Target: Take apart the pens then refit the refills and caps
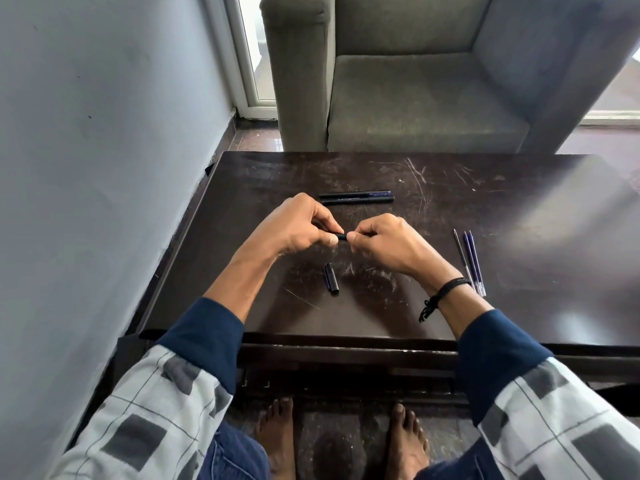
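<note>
Centre frame: left hand (298, 225) and right hand (388, 240) are each pinching one end of a pen piece (341, 236). Barrels (356, 198) are lying just above, caps (331, 278) below, refills (471, 263) centre right on the table (519, 202).

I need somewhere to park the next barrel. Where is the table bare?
Bare: the wide stretch of table right of the refills; the far left corner beside the barrels; the near edge below the caps. Crowded: the middle, where left hand and right hand pinch a dark pen part.
</note>
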`<state>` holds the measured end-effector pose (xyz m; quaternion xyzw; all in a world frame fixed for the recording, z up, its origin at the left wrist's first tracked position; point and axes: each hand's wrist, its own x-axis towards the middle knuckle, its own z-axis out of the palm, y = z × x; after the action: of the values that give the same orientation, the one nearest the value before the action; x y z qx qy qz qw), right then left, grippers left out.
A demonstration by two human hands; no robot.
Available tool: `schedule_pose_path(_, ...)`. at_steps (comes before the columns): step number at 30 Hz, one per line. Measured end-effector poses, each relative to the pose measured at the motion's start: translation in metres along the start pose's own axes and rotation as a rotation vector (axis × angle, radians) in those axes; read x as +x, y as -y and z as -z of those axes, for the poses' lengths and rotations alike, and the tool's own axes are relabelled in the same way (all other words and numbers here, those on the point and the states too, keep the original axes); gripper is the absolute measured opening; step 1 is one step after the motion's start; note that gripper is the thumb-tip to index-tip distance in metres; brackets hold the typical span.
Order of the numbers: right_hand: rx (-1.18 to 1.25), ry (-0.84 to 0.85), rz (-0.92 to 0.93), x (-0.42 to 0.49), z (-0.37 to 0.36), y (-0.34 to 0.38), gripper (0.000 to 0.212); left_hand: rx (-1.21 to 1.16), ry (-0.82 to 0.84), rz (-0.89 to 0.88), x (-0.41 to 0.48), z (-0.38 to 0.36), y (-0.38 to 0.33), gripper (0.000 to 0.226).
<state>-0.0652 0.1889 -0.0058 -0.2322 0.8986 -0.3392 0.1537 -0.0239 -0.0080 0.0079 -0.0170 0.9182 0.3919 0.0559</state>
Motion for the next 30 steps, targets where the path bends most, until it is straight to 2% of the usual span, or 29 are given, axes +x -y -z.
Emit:
schedule_pose_path(4,0.354,0.096,-0.126,-0.001,0.003,0.003,0.039,0.005,-0.004,-0.016,0.0,-0.002,-0.002,0.02)
schedule_pose_path(7,0.484,0.066,-0.185,-0.002,-0.002,0.004,0.044,0.005,0.006,0.021,0.0,0.002,-0.001,0.021)
schedule_pose_path(10,0.339,-0.1,-0.215,0.0,-0.008,-0.002,0.053,0.021,-0.035,0.11,-0.001,0.006,0.005,0.018)
schedule_pose_path(13,-0.003,-0.174,-0.19,-0.002,-0.007,-0.005,0.051,-0.01,-0.154,0.204,-0.002,0.007,0.01,0.015)
schedule_pose_path(15,-0.145,-0.098,-0.143,-0.004,-0.008,-0.002,0.044,-0.038,-0.202,0.242,0.0,0.006,0.011,0.015)
schedule_pose_path(20,-0.324,0.095,-0.017,-0.01,-0.03,0.013,0.037,-0.081,-0.228,0.263,0.001,0.003,0.01,0.019)
schedule_pose_path(24,-0.276,0.162,0.049,-0.011,-0.039,0.019,0.027,-0.103,-0.22,0.256,-0.001,0.004,0.009,0.02)
schedule_pose_path(27,-0.272,0.175,0.062,-0.01,-0.039,0.02,0.038,-0.111,-0.199,0.249,-0.003,0.003,0.006,0.02)
schedule_pose_path(30,-0.306,0.178,0.035,-0.01,-0.033,0.018,0.031,-0.122,-0.171,0.245,-0.005,0.003,0.002,0.021)
